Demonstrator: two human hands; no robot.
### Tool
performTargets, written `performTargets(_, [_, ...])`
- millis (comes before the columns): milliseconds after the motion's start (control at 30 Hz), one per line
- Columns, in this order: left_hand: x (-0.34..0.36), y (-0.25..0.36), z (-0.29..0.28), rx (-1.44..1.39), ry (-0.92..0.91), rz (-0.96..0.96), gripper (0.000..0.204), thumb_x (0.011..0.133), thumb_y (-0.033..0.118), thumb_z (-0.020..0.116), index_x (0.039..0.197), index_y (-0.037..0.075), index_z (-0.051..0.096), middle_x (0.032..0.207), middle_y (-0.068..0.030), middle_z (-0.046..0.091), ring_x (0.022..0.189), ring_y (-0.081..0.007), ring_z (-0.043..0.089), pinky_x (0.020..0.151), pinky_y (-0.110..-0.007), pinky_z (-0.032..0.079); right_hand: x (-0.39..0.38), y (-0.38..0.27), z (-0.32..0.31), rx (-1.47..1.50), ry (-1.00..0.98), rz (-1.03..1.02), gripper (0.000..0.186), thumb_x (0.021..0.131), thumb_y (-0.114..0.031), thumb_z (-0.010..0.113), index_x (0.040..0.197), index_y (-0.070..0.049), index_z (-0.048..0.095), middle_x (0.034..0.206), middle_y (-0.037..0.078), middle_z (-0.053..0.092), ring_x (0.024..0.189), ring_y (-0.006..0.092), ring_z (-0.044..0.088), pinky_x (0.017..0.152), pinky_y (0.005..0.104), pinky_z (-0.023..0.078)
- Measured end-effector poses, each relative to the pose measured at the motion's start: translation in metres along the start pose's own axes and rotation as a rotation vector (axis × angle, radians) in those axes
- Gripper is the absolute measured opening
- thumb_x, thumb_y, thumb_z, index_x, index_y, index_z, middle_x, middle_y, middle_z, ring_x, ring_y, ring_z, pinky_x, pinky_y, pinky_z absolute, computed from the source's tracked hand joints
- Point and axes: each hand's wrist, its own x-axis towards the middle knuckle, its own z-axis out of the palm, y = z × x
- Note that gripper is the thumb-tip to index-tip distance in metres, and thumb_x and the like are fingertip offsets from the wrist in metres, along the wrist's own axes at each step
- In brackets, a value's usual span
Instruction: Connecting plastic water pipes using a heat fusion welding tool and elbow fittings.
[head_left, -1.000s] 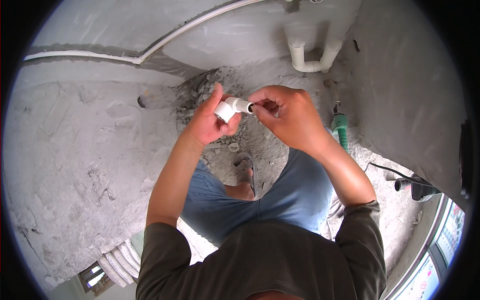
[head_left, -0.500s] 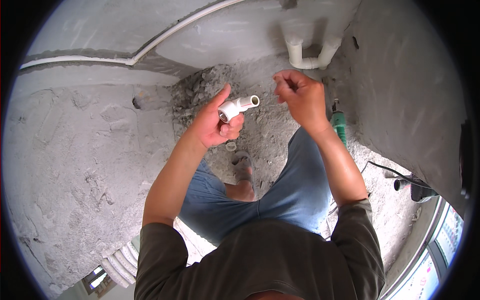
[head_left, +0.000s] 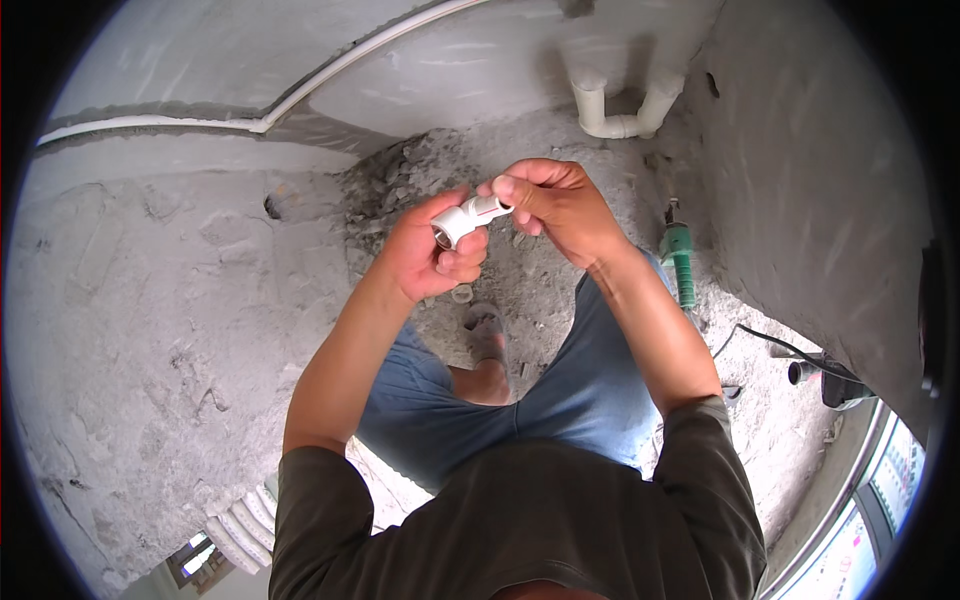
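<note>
My left hand [head_left: 420, 250] is closed around a white plastic pipe fitting [head_left: 458, 222], an elbow with a wide threaded-looking mouth facing me and a short stub of pipe marked by a red line. The stub points to the right. At its far end my right hand [head_left: 560, 205] pinches the pipe's rim between thumb and fingers. The fingertips partly cover the pipe's opening. Both hands are held up above the rubble floor, in front of my knees.
A green-handled tool [head_left: 679, 255] stands right of my knee. White drain pipes [head_left: 617, 126] come out by the far wall, and a white pipe [head_left: 330, 72] runs along the wall. Broken rubble [head_left: 385, 180] lies in the corner. At right sits a dark power tool [head_left: 845, 385] with a cord.
My right hand has come left and down onto the end of the pipe stub and now grips it. The left hand with the fitting has stayed almost in place.
</note>
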Motion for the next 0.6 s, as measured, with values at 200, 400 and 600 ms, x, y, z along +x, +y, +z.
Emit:
performTargets(200, [-0.003, 0.003, -0.008, -0.021, -0.055, 0.062, 0.037, 0.102, 0.045, 0.043, 0.103, 0.013, 0.062, 0.063, -0.0043, 0.058, 0.043, -0.0090, 0.043, 0.044, -0.025, 0.032, 0.006, 0.001, 0.000, -0.671, 0.587, -0.395, 0.027, 0.101, -0.014, 0.054, 0.124, -0.005, 0.062, 0.101, 0.012, 0.068, 0.085, 0.0207, 0.070, 0.076, 0.0312, 0.054])
performTargets(400, [0.002, -0.027, 0.032, 0.627, 0.385, 0.447, 0.029, 0.102, 0.038, 0.051, 0.105, 0.009, 0.056, 0.070, -0.0061, 0.060, 0.052, -0.0099, 0.049, 0.046, -0.024, 0.033, 0.020, -0.015, 0.034, -0.618, 0.302, -0.392, 0.039, 0.103, -0.036, 0.050, 0.117, -0.005, 0.068, 0.110, 0.016, 0.068, 0.090, 0.0227, 0.069, 0.085, 0.0347, 0.052])
performTargets(600, [-0.001, -0.017, 0.037, 0.810, 0.161, 0.732, 0.026, 0.103, 0.033, 0.051, 0.106, 0.007, 0.052, 0.079, -0.0096, 0.062, 0.066, -0.0133, 0.057, 0.054, -0.026, 0.042, 0.015, 0.023, -0.026, -0.757, 0.503, 0.157, 0.040, 0.103, -0.029, 0.047, 0.106, 0.005, 0.068, 0.093, 0.016, 0.070, 0.088, 0.0243, 0.069, 0.085, 0.0381, 0.054])
